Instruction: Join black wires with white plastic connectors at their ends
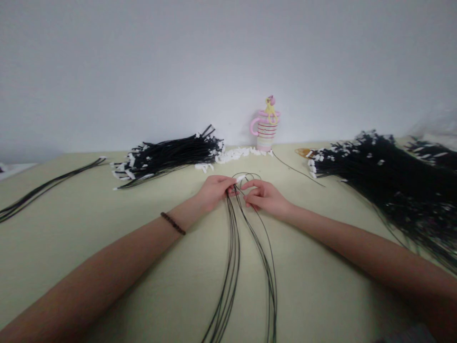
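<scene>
My left hand (214, 190) and right hand (266, 196) pinch the far ends of black cords (232, 257) (running lengthwise toward me) before the pink cup (267, 128).

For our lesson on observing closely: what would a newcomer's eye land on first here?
First, the left hand and right hand meeting mid-table, pinching a bunch of thin black wires that trails toward the camera. Next, the big heap of black white-tipped wires on the right, with a smaller black bundle back left. A pink striped lidded cup stands at the back, centre.
</scene>
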Demonstrator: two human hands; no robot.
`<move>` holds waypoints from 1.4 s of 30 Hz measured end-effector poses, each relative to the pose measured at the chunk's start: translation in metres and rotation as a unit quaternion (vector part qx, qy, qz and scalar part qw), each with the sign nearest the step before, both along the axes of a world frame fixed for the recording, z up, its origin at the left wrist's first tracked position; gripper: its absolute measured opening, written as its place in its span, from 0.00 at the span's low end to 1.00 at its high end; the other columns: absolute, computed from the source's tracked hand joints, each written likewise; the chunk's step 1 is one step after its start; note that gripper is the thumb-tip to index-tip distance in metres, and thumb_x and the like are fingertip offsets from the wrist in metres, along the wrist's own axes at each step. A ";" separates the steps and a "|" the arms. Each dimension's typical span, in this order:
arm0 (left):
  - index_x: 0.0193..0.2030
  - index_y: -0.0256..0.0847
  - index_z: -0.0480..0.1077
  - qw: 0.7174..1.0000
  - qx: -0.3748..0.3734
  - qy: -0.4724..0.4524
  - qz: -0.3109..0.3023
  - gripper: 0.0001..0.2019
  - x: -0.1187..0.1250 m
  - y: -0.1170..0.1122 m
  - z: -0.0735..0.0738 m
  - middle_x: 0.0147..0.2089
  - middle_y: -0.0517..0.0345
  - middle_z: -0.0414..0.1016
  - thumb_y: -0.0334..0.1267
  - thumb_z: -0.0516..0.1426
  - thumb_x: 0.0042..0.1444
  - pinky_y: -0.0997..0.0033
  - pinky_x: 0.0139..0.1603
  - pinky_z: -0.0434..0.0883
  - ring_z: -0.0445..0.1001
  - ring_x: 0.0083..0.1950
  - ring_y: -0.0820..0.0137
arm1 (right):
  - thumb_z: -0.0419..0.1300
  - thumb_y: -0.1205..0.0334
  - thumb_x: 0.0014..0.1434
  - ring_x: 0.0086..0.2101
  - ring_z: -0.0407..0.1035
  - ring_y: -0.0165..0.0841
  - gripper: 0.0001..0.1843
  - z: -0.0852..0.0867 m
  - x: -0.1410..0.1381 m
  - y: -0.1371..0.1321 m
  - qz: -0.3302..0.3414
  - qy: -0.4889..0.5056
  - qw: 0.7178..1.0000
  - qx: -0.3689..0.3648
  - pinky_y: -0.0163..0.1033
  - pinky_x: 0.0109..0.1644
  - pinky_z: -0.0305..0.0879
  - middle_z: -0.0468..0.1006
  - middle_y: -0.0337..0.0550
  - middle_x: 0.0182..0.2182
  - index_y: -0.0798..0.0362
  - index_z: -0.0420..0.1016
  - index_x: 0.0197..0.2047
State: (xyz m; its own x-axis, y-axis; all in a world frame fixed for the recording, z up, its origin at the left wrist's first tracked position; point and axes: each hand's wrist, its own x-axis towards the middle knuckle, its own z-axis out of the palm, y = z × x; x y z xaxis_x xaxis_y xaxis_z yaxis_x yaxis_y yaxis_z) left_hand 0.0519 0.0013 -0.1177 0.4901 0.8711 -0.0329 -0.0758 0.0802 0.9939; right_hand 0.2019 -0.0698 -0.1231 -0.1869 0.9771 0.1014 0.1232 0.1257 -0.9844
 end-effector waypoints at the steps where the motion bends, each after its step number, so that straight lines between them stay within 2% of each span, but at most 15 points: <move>1: 0.21 0.33 0.67 1.000 -0.015 -0.009 0.003 0.07 0.000 0.000 0.001 0.16 0.65 0.60 0.33 0.58 0.44 0.72 0.34 0.68 0.62 0.20 0.79 | 0.57 0.66 0.46 0.15 0.56 0.23 0.16 0.005 0.003 0.000 0.017 0.034 0.999 -0.010 0.29 0.19 0.51 0.69 0.34 0.17 0.54 0.64 0.41; 2: 0.20 0.32 0.67 0.999 -0.029 -0.017 0.004 0.07 0.000 0.000 0.003 0.16 0.64 0.60 0.32 0.58 0.44 0.71 0.35 0.69 0.62 0.20 0.79 | 0.56 0.67 0.45 0.15 0.56 0.23 0.16 0.011 0.006 0.000 0.032 0.065 0.997 -0.020 0.29 0.18 0.50 0.68 0.34 0.16 0.54 0.66 0.40; 5: 0.20 0.31 0.67 0.998 -0.055 -0.026 0.015 0.06 0.000 -0.001 0.006 0.15 0.63 0.60 0.30 0.58 0.44 0.68 0.38 0.70 0.61 0.19 0.80 | 0.54 0.68 0.44 0.16 0.58 0.23 0.05 0.037 0.022 0.000 0.032 0.153 0.987 -0.034 0.29 0.18 0.51 0.68 0.37 0.16 0.57 0.69 0.28; 8: 0.19 0.30 0.67 0.996 -0.073 -0.036 0.032 0.06 0.001 -0.001 0.007 0.15 0.63 0.61 0.28 0.58 0.44 0.64 0.39 0.71 0.62 0.19 0.79 | 0.50 0.64 0.48 0.19 0.62 0.24 0.09 0.069 0.041 -0.003 -0.018 0.217 0.976 0.018 0.31 0.22 0.57 0.71 0.41 0.20 0.57 0.69 0.27; 12: 0.19 0.30 0.66 0.994 -0.086 -0.043 0.042 0.07 0.001 0.001 0.007 0.16 0.62 0.61 0.27 0.58 0.44 0.63 0.39 0.72 0.63 0.20 0.78 | 0.46 0.61 0.56 0.21 0.62 0.22 0.12 0.101 0.065 -0.006 -0.140 0.152 0.968 0.144 0.29 0.22 0.55 0.72 0.38 0.25 0.53 0.69 0.32; 15: 0.19 0.30 0.67 0.995 -0.085 -0.036 0.039 0.07 0.000 0.002 0.007 0.16 0.61 0.62 0.28 0.58 0.44 0.63 0.38 0.72 0.64 0.20 0.77 | 0.48 0.59 0.57 0.20 0.60 0.20 0.10 0.110 0.076 -0.004 -0.191 0.096 0.955 0.207 0.28 0.21 0.53 0.69 0.36 0.23 0.52 0.68 0.33; 19: 0.20 0.30 0.68 0.996 -0.083 -0.030 0.030 0.06 -0.001 0.003 0.006 0.16 0.61 0.61 0.28 0.58 0.44 0.63 0.38 0.72 0.64 0.19 0.77 | 0.52 0.60 0.55 0.17 0.56 0.21 0.07 0.099 0.078 0.004 -0.225 0.060 0.935 0.268 0.29 0.19 0.50 0.61 0.33 0.17 0.54 0.67 0.31; 21: 0.20 0.29 0.67 0.995 -0.091 -0.030 0.028 0.05 -0.001 0.002 0.007 0.15 0.62 0.61 0.27 0.57 0.45 0.63 0.38 0.72 0.63 0.18 0.78 | 0.53 0.61 0.54 0.16 0.53 0.21 0.08 0.084 0.073 0.007 -0.259 -0.035 0.919 0.294 0.29 0.19 0.47 0.59 0.33 0.15 0.55 0.67 0.27; 23: 0.20 0.30 0.67 0.994 -0.097 -0.030 0.037 0.06 0.000 0.002 0.008 0.14 0.62 0.60 0.26 0.57 0.45 0.63 0.38 0.72 0.62 0.17 0.79 | 0.53 0.62 0.53 0.16 0.52 0.21 0.10 0.064 0.064 0.008 -0.278 -0.180 0.892 0.309 0.29 0.20 0.46 0.59 0.34 0.14 0.57 0.66 0.23; 25: 0.19 0.29 0.67 0.994 -0.098 -0.031 0.046 0.06 0.001 0.002 0.009 0.14 0.62 0.60 0.25 0.56 0.45 0.63 0.37 0.72 0.61 0.17 0.79 | 0.52 0.65 0.52 0.17 0.53 0.22 0.10 0.043 0.051 0.006 -0.255 -0.301 0.866 0.309 0.30 0.22 0.47 0.61 0.35 0.14 0.57 0.65 0.21; 29: 0.19 0.29 0.66 0.993 -0.099 -0.040 0.055 0.06 0.002 0.002 0.008 0.14 0.63 0.59 0.25 0.56 0.45 0.63 0.37 0.72 0.59 0.17 0.80 | 0.48 0.65 0.52 0.18 0.55 0.23 0.12 0.011 0.028 -0.002 -0.173 -0.397 0.857 0.280 0.30 0.24 0.46 0.62 0.36 0.15 0.57 0.63 0.20; 32: 0.19 0.29 0.66 0.993 -0.098 -0.045 0.055 0.07 0.002 0.003 0.007 0.14 0.62 0.59 0.25 0.56 0.45 0.64 0.36 0.72 0.59 0.17 0.80 | 0.47 0.63 0.53 0.19 0.55 0.24 0.12 0.002 0.020 -0.008 -0.159 -0.430 0.850 0.260 0.30 0.25 0.45 0.62 0.37 0.15 0.57 0.61 0.20; 36: 0.18 0.30 0.65 0.992 -0.103 -0.057 0.054 0.07 0.002 0.003 0.007 0.14 0.63 0.58 0.25 0.56 0.45 0.67 0.34 0.71 0.59 0.17 0.80 | 0.46 0.62 0.53 0.19 0.55 0.24 0.13 0.000 0.020 -0.009 -0.172 -0.457 0.842 0.227 0.31 0.25 0.44 0.61 0.37 0.15 0.56 0.59 0.19; 42: 0.17 0.30 0.64 0.991 -0.108 -0.056 0.064 0.09 0.003 0.001 0.010 0.13 0.63 0.58 0.24 0.55 0.46 0.68 0.33 0.71 0.59 0.17 0.80 | 0.45 0.61 0.54 0.19 0.55 0.25 0.15 -0.002 0.021 -0.007 -0.175 -0.457 0.847 0.207 0.32 0.25 0.44 0.60 0.38 0.15 0.56 0.58 0.19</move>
